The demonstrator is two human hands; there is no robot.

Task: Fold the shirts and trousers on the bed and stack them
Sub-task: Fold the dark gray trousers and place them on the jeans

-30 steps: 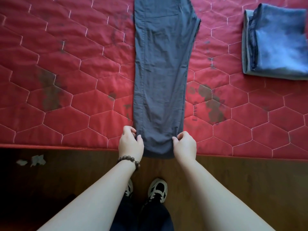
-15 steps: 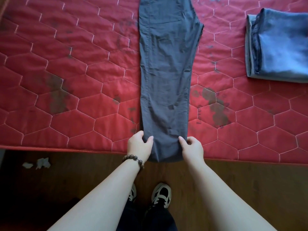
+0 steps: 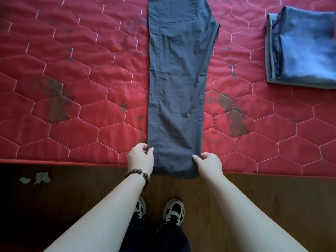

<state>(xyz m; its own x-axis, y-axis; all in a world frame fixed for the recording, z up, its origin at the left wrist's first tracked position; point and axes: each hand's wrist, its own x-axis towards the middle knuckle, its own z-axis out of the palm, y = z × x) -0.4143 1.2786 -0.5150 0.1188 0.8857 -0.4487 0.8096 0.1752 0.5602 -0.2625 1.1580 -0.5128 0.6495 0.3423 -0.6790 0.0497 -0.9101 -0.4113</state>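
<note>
Dark grey trousers lie lengthwise on the red quilted bed, folded leg on leg, their hem hanging slightly over the near edge. My left hand, with a bead bracelet at the wrist, pinches the hem's left corner. My right hand pinches the hem's right corner. The waist end runs out of view at the top. Folded blue jeans rest on the bed at the far right.
Dark stains mark the mattress on both sides of the trousers. Below the bed edge is a dark wooden floor with scraps of paper at left. My shoes stand close to the bed.
Both hands have shifted slightly apart along the hem and now pinch its corners. The wrinkles near the hem have been pulled flat.
</note>
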